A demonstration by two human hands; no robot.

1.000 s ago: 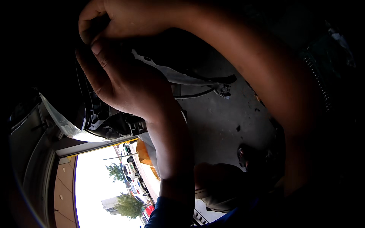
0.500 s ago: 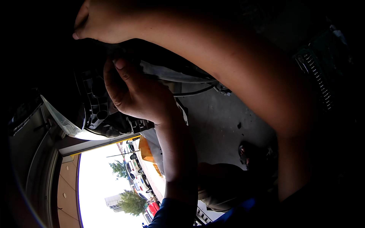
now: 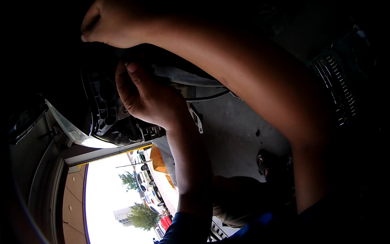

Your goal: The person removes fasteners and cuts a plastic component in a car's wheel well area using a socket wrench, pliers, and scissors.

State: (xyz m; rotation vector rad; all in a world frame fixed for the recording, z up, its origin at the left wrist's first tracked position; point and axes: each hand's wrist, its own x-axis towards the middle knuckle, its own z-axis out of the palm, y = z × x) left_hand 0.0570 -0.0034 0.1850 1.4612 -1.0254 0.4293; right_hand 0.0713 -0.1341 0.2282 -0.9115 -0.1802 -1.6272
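Right hand: yours, the upper one (image 3: 113, 26), fingers curled over and the thumb tip close to them, but it's so dark up there I honestly can't tell if you're pinching anything
Left hand: just below it (image 3: 150, 97), thumb and forefinger tips drawn close together, the other fingers mostly hidden; can't tell if something tiny sits between them, sorry
Arms: your right forearm (image 3: 231, 69) arches across the top, and your left one comes up from a blue sleeve (image 3: 183, 227)
Black frame: the dark plastic piece with round and square openings (image 3: 109, 110) is just left of your left hand in view; can't make out whether you're touching it
Grey strip: a long, curved one (image 3: 185, 76) runs behind your left hand and on toward your right forearm
Cable: thin and black (image 3: 209, 97), looping under that strip
Pale panel: curved and shiny (image 3: 77, 136), lower left of the frame, catching the daylight
Tool tray: over on the far right (image 3: 339, 89), rows of shiny metal bits, well apart from both your hands
Floor: grey with dark specks (image 3: 235, 134), a dark shoe on it (image 3: 263, 162)
Doorway: bright, parked cars outside (image 3: 150, 193), tilted sideways in view
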